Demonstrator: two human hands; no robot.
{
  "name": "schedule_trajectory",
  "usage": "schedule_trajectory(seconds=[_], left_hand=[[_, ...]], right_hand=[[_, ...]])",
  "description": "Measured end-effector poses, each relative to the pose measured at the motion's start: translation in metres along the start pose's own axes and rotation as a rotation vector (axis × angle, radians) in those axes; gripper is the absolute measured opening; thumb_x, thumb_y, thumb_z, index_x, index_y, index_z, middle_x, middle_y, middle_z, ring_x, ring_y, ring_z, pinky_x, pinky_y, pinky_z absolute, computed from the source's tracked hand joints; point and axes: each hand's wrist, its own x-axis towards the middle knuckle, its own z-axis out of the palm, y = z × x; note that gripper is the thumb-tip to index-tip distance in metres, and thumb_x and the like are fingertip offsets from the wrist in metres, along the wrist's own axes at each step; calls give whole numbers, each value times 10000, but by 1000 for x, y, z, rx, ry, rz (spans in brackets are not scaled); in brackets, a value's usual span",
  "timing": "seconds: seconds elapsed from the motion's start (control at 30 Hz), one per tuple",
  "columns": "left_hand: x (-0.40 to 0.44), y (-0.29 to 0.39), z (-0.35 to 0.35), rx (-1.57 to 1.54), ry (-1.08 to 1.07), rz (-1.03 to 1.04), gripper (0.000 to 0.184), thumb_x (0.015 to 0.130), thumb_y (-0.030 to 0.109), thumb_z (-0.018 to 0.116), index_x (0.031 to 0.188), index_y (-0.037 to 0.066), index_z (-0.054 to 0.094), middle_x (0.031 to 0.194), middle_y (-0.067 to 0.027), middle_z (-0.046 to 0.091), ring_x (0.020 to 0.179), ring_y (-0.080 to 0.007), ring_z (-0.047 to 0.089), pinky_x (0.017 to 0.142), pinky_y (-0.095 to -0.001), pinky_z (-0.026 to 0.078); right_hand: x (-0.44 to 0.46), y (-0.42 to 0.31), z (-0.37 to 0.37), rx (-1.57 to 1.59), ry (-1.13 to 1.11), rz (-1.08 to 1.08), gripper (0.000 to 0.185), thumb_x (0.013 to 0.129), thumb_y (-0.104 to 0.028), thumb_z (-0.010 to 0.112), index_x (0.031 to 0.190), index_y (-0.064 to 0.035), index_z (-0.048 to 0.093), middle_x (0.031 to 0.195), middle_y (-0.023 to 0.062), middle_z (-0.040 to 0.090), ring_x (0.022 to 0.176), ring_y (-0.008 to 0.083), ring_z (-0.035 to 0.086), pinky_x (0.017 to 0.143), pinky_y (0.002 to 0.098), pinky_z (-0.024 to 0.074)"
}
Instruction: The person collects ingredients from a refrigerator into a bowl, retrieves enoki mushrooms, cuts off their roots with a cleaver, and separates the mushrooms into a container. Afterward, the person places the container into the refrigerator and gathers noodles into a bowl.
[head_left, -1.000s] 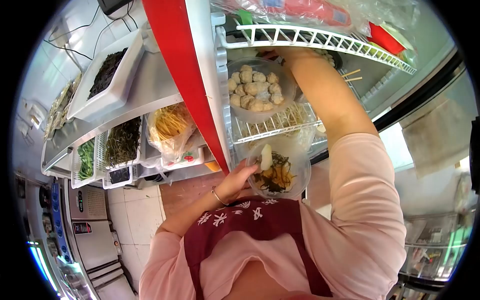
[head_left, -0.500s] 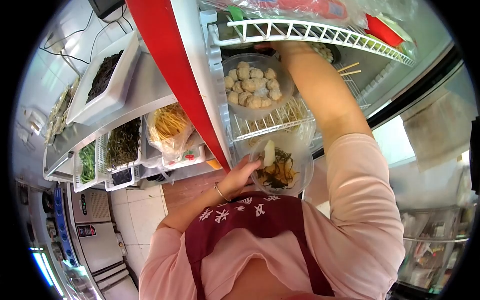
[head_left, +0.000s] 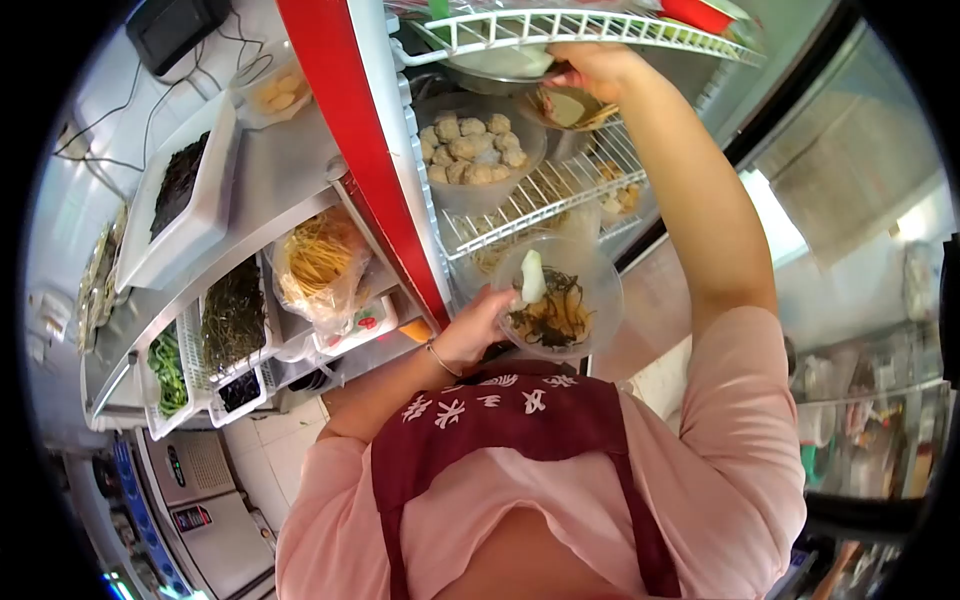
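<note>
My left hand [head_left: 477,328] is closed on the rim of a clear plastic bowl [head_left: 605,290] in front of my apron. Inside the bowl are dark strands of seaweed [head_left: 545,322], yellowish shreds and a pale, whitish piece [head_left: 532,275]. Up in the fridge, my right hand [head_left: 598,70] has its fingers curled at the edge of a metal bowl [head_left: 490,82] with something white in it; the upper shelf partly hides this bowl. Just below that hand sits another bowl [head_left: 570,105] with a pale brown content. A clear bowl of meatballs [head_left: 470,145] stands nearby on the wire shelf.
A white wire shelf [head_left: 590,25] crosses above my right hand, and a lower wire rack [head_left: 545,205] is beneath. The red fridge edge [head_left: 340,100] divides off a steel counter with a white tray [head_left: 215,205], baskets of greens [head_left: 168,375] and bagged yellow shreds [head_left: 320,250].
My right hand, mostly hidden deep in the fridge before, now shows at the metal bowl, which has come into view. My left hand still holds the clear bowl. The view has shifted slightly.
</note>
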Motion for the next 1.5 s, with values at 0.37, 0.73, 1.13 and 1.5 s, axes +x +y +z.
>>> schedule_trajectory(seconds=[0.37,0.73,1.13,1.5], left_hand=[[-9,20,20,0,-219,-110,459,966,305,373,1344,46,357,1298,-97,490,1176,-235,486,1000,-438,380],[-10,27,33,22,-235,-136,452,957,340,354,1316,69,402,1246,-83,528,1116,-204,532,933,-386,438],[-10,32,24,-7,-148,-49,457,967,276,366,1368,59,337,1324,-87,459,1199,-244,463,982,-471,391],[-1,31,34,-63,6,44,435,953,236,396,1343,47,360,1295,-102,470,1175,-239,480,959,-449,424]], right_hand=[[-163,53,-50,-87,228,-10,419,783,-64,522,1158,110,453,914,138,578,704,151,568,534,241,454],[-199,71,-96,-200,403,94,488,762,-67,520,1206,113,422,929,154,574,681,170,574,494,257,461],[-114,111,-185,-70,534,92,317,784,-52,528,1033,140,485,833,160,574,589,194,590,468,246,495],[24,215,-273,-331,383,-58,232,796,-23,524,943,156,540,850,178,578,658,256,614,562,293,571]])
